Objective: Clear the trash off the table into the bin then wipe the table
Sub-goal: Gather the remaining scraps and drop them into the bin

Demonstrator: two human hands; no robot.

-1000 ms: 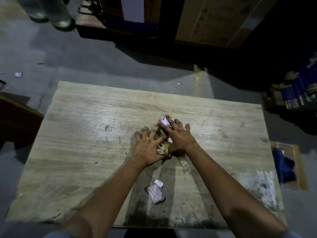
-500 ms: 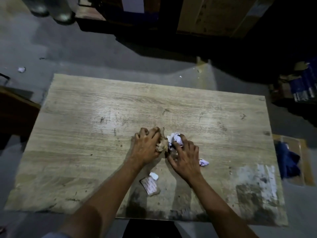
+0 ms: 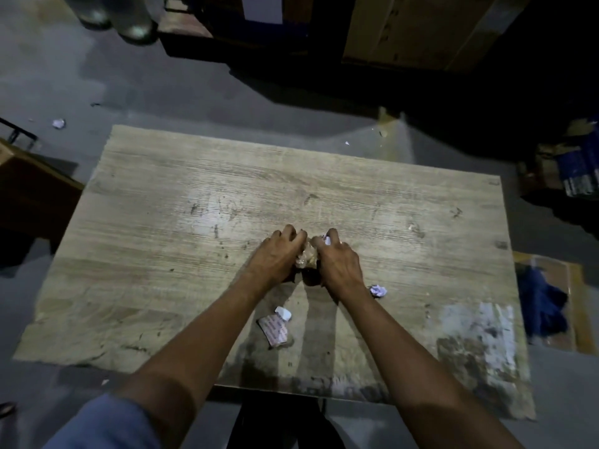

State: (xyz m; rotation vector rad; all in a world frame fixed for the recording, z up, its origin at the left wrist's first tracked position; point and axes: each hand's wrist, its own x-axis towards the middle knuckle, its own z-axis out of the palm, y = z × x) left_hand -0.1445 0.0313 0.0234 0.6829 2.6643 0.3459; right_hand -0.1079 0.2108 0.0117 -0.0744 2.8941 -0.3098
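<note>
Hands, left [image 3: 275, 254] and right [image 3: 340, 260], cup crumpled wrappers [image 3: 308, 252] between them, gathering trash on the table [image 3: 162, 222] for one lift

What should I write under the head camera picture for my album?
Both hands, left hand and right hand, gather crumpled wrappers on a worn wooden table, three scraps left nearby.

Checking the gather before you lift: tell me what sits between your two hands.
In the head view, a crumpled brownish wrapper wad is pressed between the left hand and right hand, with a white paper scrap at the right fingertips.
</note>
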